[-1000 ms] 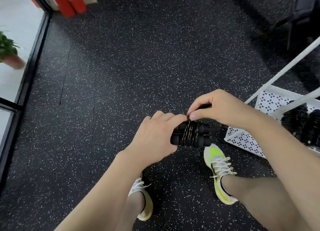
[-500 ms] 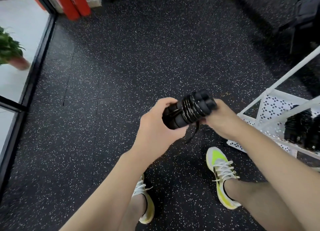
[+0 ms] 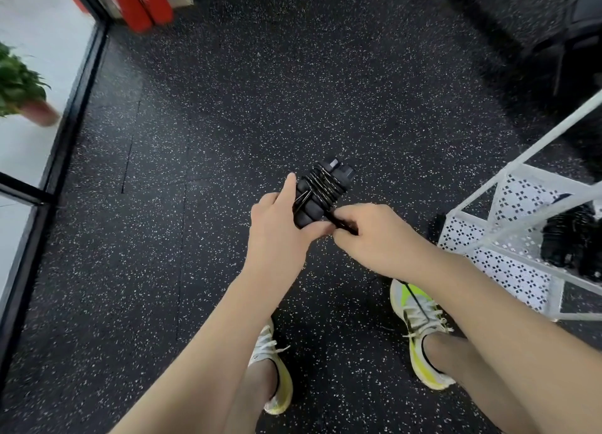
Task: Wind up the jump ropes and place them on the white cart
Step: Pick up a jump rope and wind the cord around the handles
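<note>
A black jump rope (image 3: 322, 192), its cord wound round the two handles, points up and away in front of me. My left hand (image 3: 280, 235) grips the lower end of the bundle, index finger lying along its side. My right hand (image 3: 374, 235) pinches the loose end of the cord just below the handles. The white cart (image 3: 508, 212) with perforated shelves stands at the right. Dark wound ropes (image 3: 573, 238) lie on its shelf.
The floor is black speckled rubber (image 3: 260, 91). My two feet in white and yellow shoes (image 3: 420, 323) stand below the hands. A glass wall with a black frame (image 3: 75, 108) and a potted plant (image 3: 22, 88) are at the left. Red pads (image 3: 143, 3) lean at the back.
The bundle has turned from lying sideways to pointing up and away. My right hand has come off the handles' end and now pinches the cord's loose end below. The view shifted right.
</note>
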### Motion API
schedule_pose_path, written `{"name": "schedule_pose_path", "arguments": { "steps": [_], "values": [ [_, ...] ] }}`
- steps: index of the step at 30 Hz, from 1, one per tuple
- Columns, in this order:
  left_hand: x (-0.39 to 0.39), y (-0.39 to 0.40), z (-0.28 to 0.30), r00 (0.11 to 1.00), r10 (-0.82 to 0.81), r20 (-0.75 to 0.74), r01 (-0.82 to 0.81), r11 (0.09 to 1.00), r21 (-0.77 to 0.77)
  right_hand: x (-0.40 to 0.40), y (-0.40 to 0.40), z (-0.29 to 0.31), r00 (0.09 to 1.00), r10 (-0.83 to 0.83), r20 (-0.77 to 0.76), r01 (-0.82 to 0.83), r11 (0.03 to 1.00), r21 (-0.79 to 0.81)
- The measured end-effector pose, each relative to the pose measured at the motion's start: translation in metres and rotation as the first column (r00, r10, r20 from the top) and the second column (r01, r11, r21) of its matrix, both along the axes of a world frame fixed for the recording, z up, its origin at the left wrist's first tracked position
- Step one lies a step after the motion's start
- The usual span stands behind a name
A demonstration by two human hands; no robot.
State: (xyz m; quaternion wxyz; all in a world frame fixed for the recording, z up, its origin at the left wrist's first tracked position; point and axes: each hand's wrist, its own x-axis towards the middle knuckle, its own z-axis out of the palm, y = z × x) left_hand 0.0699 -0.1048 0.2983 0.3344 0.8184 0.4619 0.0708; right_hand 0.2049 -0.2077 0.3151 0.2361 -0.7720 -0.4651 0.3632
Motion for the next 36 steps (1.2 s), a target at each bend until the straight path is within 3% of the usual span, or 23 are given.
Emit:
{"name": "schedule_pose_path", "arguments": {
  "steps": [8, 15, 18, 22, 26, 36],
  "values": [
    [0.001, -0.009, 0.002, 0.989, -0.085, -0.122, 0.094, 0.993, 0.077, -0.001, 0.003, 0.003, 0.997, -0.059, 0.054, 0.057, 0.998, 0.036],
    [-0.006, 0.0, -0.004, 0.98, -0.065, -0.189, 0.094, 0.984, 0.152, -0.004, -0.003, 0.027, 0.995, 0.1, -0.017, -0.099, 0.994, 0.035],
    [-0.007, 0.005, -0.008, 0.988, -0.062, -0.139, 0.082, 0.986, 0.144, -0.002, -0.001, 0.03, 0.989, 0.136, 0.056, -0.139, 0.988, 0.063],
    [-0.009, 0.005, -0.005, 0.982, -0.162, -0.093, 0.172, 0.979, 0.107, 0.017, 0.002, 0.032, 0.991, 0.025, 0.128, -0.041, 0.991, 0.126],
    [-0.01, 0.002, 0.0, 0.961, -0.272, -0.037, 0.274, 0.961, 0.037, 0.04, -0.001, 0.032, 0.99, -0.09, 0.105, 0.069, 0.979, 0.19],
    [-0.01, -0.003, 0.014, 0.913, -0.397, 0.092, 0.405, 0.91, -0.096, 0.071, -0.012, 0.017, 0.989, -0.124, -0.085, 0.137, 0.974, 0.18]
  ]
}}
